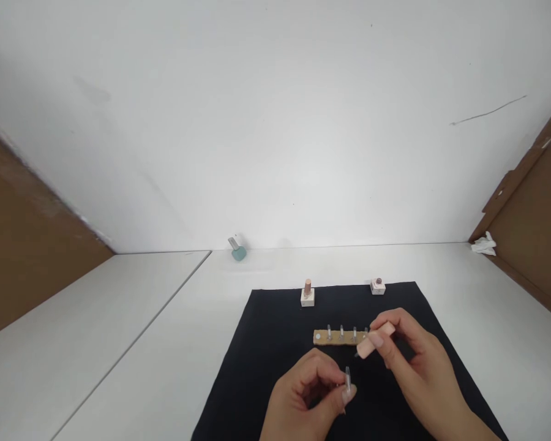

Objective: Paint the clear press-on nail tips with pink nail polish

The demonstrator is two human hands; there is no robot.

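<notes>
Between thumb and index finger, my left hand [305,392] pinches a clear false nail tip [348,375], which stands upright. My right hand [416,364] grips the pale pink cap of a nail polish brush [375,340]. Its dark bristle end points down and left, apart from the nail tip. Just beyond both hands lies a tan strip [335,338] with several clear nail tips standing on it. The right fingers cover the strip's right end. An uncapped nail polish bottle [378,288] sits at the back right of the black cloth [266,343].
Another nail polish bottle [307,297] with its pinkish cap on stands at the cloth's back edge. A teal bottle [239,252] leans near the white wall. Crumpled white tissue [485,244] lies by the brown panel [532,226] at right. A seam runs across the white table at left.
</notes>
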